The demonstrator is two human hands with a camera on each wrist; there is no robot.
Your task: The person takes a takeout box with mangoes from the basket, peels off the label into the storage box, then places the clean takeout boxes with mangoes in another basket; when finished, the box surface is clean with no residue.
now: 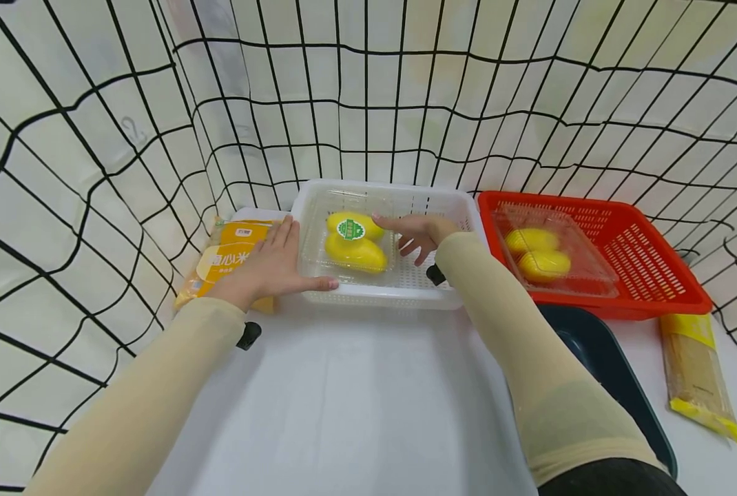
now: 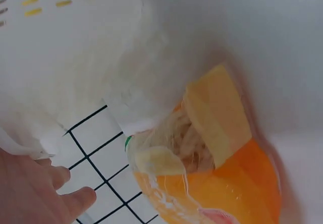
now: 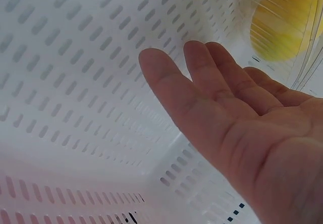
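A clear plastic box (image 1: 311, 258) with yellow mangoes (image 1: 356, 255) and a green label (image 1: 350, 229) lies in the left half of a white slotted basket (image 1: 381, 296). My left hand (image 1: 272, 265) is at the basket's left front corner, its fingers straight along the left side and the thumb over the front rim. Over the basket's right half is my right hand (image 1: 423, 233), holding nothing. In the right wrist view its loosely bent fingers (image 3: 164, 77) point toward the slotted wall, with a mango (image 3: 280, 27) under clear plastic behind them.
An orange food bag (image 1: 235, 248) lies left of the white basket, under my left hand. To the right stands a red basket (image 1: 672, 275) with another clear box of mangoes (image 1: 545, 265). A dark tray (image 1: 619, 372) and a yellow-ended packet (image 1: 697, 365) lie nearer. Black wire mesh (image 1: 368, 107) stands behind.
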